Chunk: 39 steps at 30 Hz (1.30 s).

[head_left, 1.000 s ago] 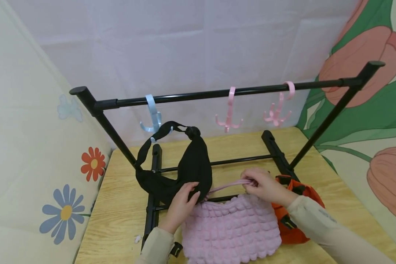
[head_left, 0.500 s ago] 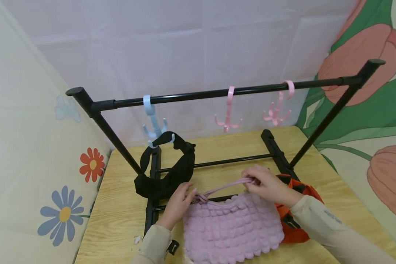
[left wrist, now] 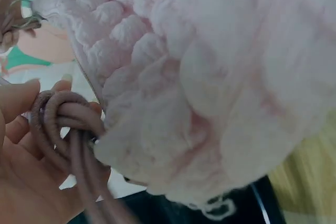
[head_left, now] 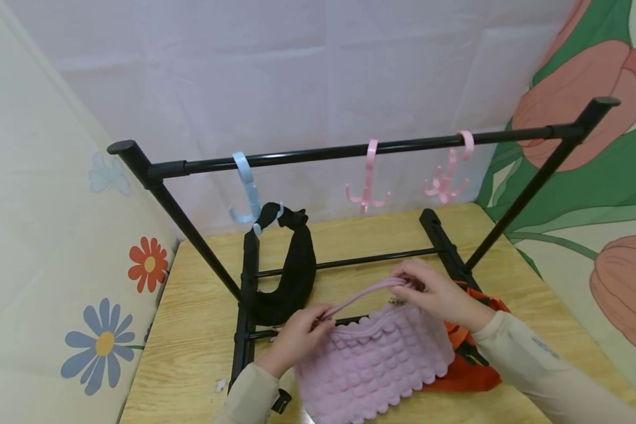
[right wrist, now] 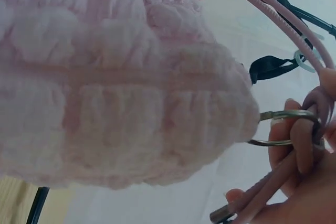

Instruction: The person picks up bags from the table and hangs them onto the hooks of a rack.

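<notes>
A pink puffy handbag [head_left: 376, 359] is held by its thin cord strap [head_left: 368, 288], its left side tilted lower. At the strap's left end, my left hand [head_left: 299, 335] pinches the cord; the left wrist view shows the cord's knot [left wrist: 68, 114] by its fingers. My right hand [head_left: 431, 291] grips the strap's right end, beside a metal ring [right wrist: 289, 114] on the bag's corner. Just behind my left hand, a black cloth bag [head_left: 299, 265] hangs from a light blue hook [head_left: 249, 188].
Above spans the black rack's bar [head_left: 307, 155], bearing two pink hooks, one in the middle [head_left: 368, 182] and one to the right [head_left: 445, 182]. An orange-red bag [head_left: 471, 368] lies under my right forearm. The rack's feet stand on the wooden table [head_left: 180, 347].
My left hand has left the black bag and taken the strap's left end. The black bag has swung back and left. The pink bag has tilted and its strap has risen slightly.
</notes>
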Tool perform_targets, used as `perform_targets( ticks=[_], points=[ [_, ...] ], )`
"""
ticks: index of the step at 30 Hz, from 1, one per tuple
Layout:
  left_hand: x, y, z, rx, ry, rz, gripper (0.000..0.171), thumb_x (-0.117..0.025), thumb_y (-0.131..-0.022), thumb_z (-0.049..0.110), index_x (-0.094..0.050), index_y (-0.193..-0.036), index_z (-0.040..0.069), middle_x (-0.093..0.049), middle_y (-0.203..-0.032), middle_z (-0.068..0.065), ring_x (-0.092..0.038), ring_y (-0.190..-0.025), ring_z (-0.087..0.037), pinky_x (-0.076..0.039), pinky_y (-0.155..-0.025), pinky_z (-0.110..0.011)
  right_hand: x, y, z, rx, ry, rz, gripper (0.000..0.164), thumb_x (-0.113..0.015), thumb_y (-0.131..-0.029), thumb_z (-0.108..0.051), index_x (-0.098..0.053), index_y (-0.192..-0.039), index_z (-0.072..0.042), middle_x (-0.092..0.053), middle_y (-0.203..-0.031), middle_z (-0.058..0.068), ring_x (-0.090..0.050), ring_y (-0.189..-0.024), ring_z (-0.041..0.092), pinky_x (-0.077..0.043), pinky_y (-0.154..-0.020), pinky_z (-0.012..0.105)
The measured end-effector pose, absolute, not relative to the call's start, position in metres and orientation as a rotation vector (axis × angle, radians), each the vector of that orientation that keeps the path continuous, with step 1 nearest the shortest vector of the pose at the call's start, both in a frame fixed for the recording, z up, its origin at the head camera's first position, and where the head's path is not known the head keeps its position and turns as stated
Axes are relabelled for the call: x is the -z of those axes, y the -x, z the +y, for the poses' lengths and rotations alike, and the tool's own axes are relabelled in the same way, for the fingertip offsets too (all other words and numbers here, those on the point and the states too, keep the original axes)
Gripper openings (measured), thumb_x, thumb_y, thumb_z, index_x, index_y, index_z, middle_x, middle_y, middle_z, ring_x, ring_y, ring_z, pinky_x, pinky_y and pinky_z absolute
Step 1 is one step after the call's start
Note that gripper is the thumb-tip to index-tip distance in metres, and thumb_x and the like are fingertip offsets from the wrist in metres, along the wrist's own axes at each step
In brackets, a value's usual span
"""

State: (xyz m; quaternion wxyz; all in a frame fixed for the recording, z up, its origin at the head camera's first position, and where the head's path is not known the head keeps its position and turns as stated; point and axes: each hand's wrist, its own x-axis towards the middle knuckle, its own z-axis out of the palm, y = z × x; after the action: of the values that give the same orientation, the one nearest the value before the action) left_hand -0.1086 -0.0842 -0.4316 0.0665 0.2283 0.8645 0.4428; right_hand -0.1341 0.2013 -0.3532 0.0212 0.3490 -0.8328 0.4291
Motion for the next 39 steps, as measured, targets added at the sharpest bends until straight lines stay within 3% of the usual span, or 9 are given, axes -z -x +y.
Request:
perform_targets(
  ticks=[10,20,39],
  points=[
    [0.418,0.101,-0.087,-1.450,-0.628,2.660,0.019,-0.060,-0.097,0.012,-0.068,-0.110,0.002,-0.067,-0.091,0.000,-0.055,-0.077,-0.009,-0.050,-0.069,-0.026,0.344,0.135,0.206,-1.329,-0.952,-2.586,0.016,-0.065,-0.091,-0.001,-0.066,-0.105,-0.009,-0.056,-0.089,-0.001,-0.052,-0.067,0.007,-0.046,-0.056,0.026],
    [0.402,0.096,-0.084,-1.480,-0.625,2.793,0.015,-0.062,-0.096,0.013,-0.070,-0.101,0.001,-0.066,-0.085,0.000,-0.054,-0.071,-0.007,-0.049,-0.061,-0.024,0.337,0.134,0.206,-1.320,-0.908,-2.520,0.016,-0.066,-0.090,0.001,-0.068,-0.102,-0.009,-0.056,-0.085,-0.004,-0.049,-0.062,0.008,-0.044,-0.053,0.025],
    [0.376,0.092,-0.087,-1.412,-0.608,2.869,0.015,-0.065,-0.094,0.016,-0.071,-0.101,0.005,-0.064,-0.082,0.001,-0.051,-0.066,-0.005,-0.047,-0.056,-0.021,0.328,0.133,0.205,-1.235,-0.843,-2.442,0.015,-0.067,-0.089,0.001,-0.069,-0.103,-0.004,-0.055,-0.088,-0.002,-0.047,-0.071,0.009,-0.043,-0.058,0.023]
  ],
)
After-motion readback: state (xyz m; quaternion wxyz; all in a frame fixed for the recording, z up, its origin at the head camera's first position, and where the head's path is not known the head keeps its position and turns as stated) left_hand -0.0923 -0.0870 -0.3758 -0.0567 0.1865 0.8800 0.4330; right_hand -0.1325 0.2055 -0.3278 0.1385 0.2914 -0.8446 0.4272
